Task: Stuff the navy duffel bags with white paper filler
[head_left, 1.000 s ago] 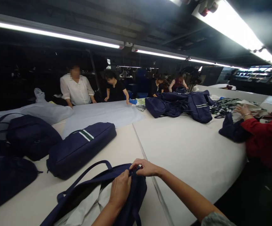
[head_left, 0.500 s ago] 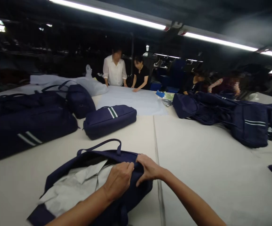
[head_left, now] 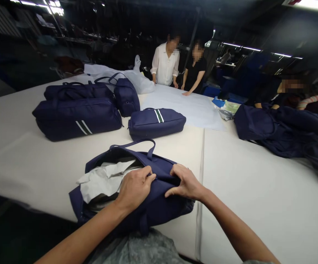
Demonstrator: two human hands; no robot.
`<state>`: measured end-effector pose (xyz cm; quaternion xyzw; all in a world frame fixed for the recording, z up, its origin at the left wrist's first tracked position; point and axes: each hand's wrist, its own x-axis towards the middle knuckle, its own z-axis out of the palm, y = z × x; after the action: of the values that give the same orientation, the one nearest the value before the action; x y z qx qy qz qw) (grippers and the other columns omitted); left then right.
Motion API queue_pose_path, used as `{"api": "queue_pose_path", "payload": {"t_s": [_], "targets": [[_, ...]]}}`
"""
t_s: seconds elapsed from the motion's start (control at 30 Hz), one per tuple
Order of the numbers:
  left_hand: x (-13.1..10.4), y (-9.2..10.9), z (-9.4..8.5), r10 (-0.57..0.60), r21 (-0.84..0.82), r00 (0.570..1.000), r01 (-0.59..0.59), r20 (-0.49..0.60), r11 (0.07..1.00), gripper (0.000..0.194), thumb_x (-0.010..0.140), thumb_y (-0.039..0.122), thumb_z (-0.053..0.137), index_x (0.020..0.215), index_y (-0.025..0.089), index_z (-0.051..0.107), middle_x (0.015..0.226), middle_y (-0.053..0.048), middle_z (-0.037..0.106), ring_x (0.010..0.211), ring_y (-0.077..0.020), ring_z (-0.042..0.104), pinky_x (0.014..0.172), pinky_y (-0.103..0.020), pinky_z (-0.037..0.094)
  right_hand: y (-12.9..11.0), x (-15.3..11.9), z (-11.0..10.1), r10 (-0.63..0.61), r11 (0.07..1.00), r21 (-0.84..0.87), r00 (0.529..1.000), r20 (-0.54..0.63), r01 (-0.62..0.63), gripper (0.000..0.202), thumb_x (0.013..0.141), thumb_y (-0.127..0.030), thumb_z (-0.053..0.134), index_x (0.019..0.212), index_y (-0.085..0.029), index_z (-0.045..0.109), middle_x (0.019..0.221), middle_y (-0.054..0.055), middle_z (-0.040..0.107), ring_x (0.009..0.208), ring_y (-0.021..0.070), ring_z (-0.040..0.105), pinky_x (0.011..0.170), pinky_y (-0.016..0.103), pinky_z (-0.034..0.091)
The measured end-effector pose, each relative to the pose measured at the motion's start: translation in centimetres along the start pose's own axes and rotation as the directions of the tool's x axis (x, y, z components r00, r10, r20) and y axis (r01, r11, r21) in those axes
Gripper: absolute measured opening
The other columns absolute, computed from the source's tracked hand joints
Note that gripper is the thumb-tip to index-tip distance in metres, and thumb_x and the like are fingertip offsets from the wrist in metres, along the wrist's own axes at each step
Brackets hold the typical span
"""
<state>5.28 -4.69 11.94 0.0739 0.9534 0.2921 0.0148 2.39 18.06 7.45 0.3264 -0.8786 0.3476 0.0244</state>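
A navy duffel bag (head_left: 164, 209) lies on the table in front of me, its top gaping at the left. Crumpled pale paper (head_left: 104, 179) fills the opening, and a strap handle (head_left: 151, 151) arches above the far side. My left hand (head_left: 135, 185) is closed in a pinch at the edge of the opening, near the middle of the bag; whether a zip pull is between the fingers is hidden. Around the right part of the top, my right hand (head_left: 186, 183) grips the fabric between thumb and fingers.
Another navy bag with a striped band (head_left: 157, 124) stands just beyond, and more navy bags (head_left: 79, 117) stand at the left. Navy bags are heaped (head_left: 274, 128) at the right. Two people stand across the pale table (head_left: 230, 176) by a white sheet (head_left: 181, 106); others are at the right.
My view has swung left and down, so everything appears shifted right and the table's near edge shows. Both hands keep their places on the bag.
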Motion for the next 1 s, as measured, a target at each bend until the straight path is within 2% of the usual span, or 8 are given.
{"api": "queue_pose_path", "payload": {"t_s": [0.13,0.33,0.47,0.6,0.73,0.87,0.93,1.0], "targets": [[0.3,-0.8,-0.9,0.006,-0.032,0.998,-0.007,-0.055,0.999,0.029,0.089,0.039,0.048,0.067,0.02,0.054,0.06,0.002,0.056,0.059,-0.0144,0.052,0.061,-0.028,0.032,-0.1,-0.1,0.3,0.074,0.995,0.07,0.997,-0.028,-0.072,0.06,0.061,-0.066,0.08,0.083,-0.02,0.048,0.081,-0.001,0.051,0.074,0.0151,0.047,0.068,0.028,0.038],[-0.1,-1.3,-1.9,-0.025,-0.076,0.995,0.017,-0.095,0.997,0.035,0.085,0.047,0.049,0.063,0.021,0.056,0.056,0.004,0.055,0.055,-0.0132,0.049,0.06,-0.027,0.033,-0.5,-0.2,0.5,0.052,0.998,0.048,0.996,-0.071,-0.049,0.055,0.065,-0.061,0.081,0.084,-0.019,0.051,0.083,0.0,0.053,0.076,0.0154,0.05,0.07,0.028,0.04],[0.2,-2.1,-2.3,-0.108,-0.103,0.989,0.097,-0.105,0.99,0.033,0.082,0.048,0.052,0.063,0.021,0.06,0.056,0.005,0.056,0.057,-0.0135,0.049,0.06,-0.027,0.034,-0.4,0.4,0.3,0.036,0.999,0.041,0.997,-0.061,-0.034,0.052,0.067,-0.059,0.08,0.086,-0.019,0.052,0.084,0.001,0.054,0.077,0.0159,0.05,0.072,0.029,0.041],[0.7,-2.7,-2.2,-0.198,-0.154,0.979,0.188,-0.054,0.97,0.03,0.078,0.047,0.055,0.064,0.022,0.063,0.056,0.005,0.056,0.058,-0.0146,0.05,0.06,-0.027,0.034,0.2,0.6,0.9,0.021,0.996,0.089,0.999,-0.045,-0.017,0.051,0.071,-0.058,0.078,0.094,-0.019,0.055,0.089,0.003,0.057,0.081,0.017,0.053,0.075,0.029,0.043],[0.9,-2.1,0.0,-0.166,-0.1,0.985,0.161,-0.044,0.982,0.028,0.084,0.041,0.053,0.067,0.021,0.061,0.061,0.003,0.059,0.062,-0.0154,0.053,0.063,-0.027,0.035,2.6,-1.0,1.8,0.024,0.994,0.108,0.999,-0.048,-0.018,0.055,0.069,-0.056,0.08,0.105,-0.02,0.059,0.091,0.004,0.06,0.084,0.0185,0.056,0.078,0.032,0.046],[0.9,-0.4,4.5,0.042,0.159,0.999,-0.042,0.002,0.986,0.022,0.092,0.027,0.048,0.074,0.019,0.058,0.072,-0.003,0.064,0.07,-0.0187,0.06,0.066,-0.03,0.036,5.0,-4.6,2.7,0.038,0.999,-0.016,0.987,-0.158,-0.041,0.053,0.078,-0.043,0.078,0.124,-0.024,0.06,0.102,0.008,0.061,0.094,0.0236,0.057,0.085,0.041,0.049],[0.7,0.3,6.8,0.12,0.227,0.99,-0.135,0.076,0.964,0.021,0.094,0.021,0.045,0.077,0.019,0.057,0.075,-0.005,0.066,0.073,-0.0203,0.062,0.065,-0.031,0.036,4.8,-6.3,3.1,0.018,0.997,-0.064,0.981,-0.193,-0.031,0.053,0.084,-0.035,0.073,0.133,-0.028,0.056,0.115,0.011,0.058,0.106,0.0267,0.056,0.092,0.047,0.048],[0.2,0.9,8.2,0.169,0.238,0.976,-0.198,0.134,0.951,0.021,0.094,0.016,0.042,0.081,0.019,0.058,0.077,-0.006,0.067,0.076,-0.0215,0.064,0.065,-0.033,0.038,3.3,-7.1,3.3,-0.005,1.0,-0.018,0.988,-0.153,0.002,0.043,0.089,-0.029,0.067,0.13,-0.029,0.058,0.116,0.01,0.06,0.108,0.0254,0.057,0.092,0.045,0.05]]}}
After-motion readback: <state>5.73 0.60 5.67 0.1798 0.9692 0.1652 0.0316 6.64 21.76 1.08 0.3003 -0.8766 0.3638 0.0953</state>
